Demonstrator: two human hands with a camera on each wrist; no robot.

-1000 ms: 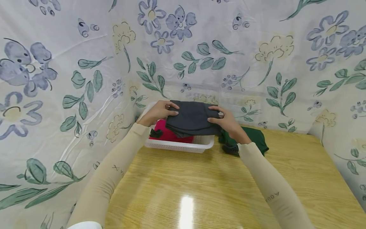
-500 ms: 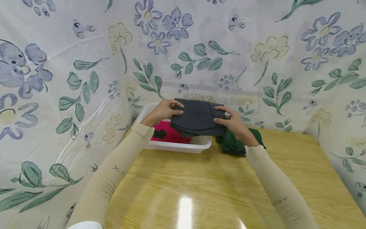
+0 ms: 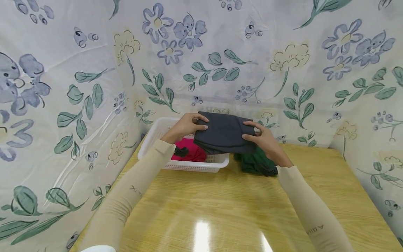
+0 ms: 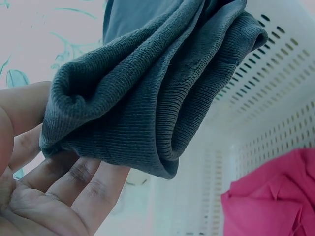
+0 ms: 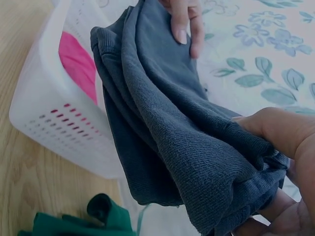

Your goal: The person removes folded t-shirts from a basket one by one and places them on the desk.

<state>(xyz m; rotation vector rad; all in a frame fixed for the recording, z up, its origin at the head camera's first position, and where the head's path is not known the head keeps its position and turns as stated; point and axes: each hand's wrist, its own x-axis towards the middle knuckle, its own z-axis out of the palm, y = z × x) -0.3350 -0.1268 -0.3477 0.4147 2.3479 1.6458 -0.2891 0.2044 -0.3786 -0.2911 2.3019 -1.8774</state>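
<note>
A folded dark grey garment [image 3: 225,131] with ribbed edges hangs in the air above the right part of a white basket. My left hand [image 3: 189,125] pinches its left end, thumb on the near face. At the other end my right hand [image 3: 264,138] grips the fold, its thumb [image 5: 270,125] on top and fingers beneath in the right wrist view. Seen from the left wrist, the layers of ribbed cloth [image 4: 133,103] droop over the fingers. Inside the basket [image 3: 195,166] lies a bright pink garment [image 3: 192,150], partly hidden by the left wrist.
On the wooden table [image 3: 201,199], a dark green garment [image 3: 252,162] lies right of the basket, partly under my right forearm. Floral cloth [image 3: 220,80] hangs behind the table and along its sides. Small black wrist-worn pieces [image 3: 181,151] show at both wrists.
Both hands have carried the grey garment to the right, away from the basket's middle toward the green garment. The head view has turned slightly. Both holds stay the same.
</note>
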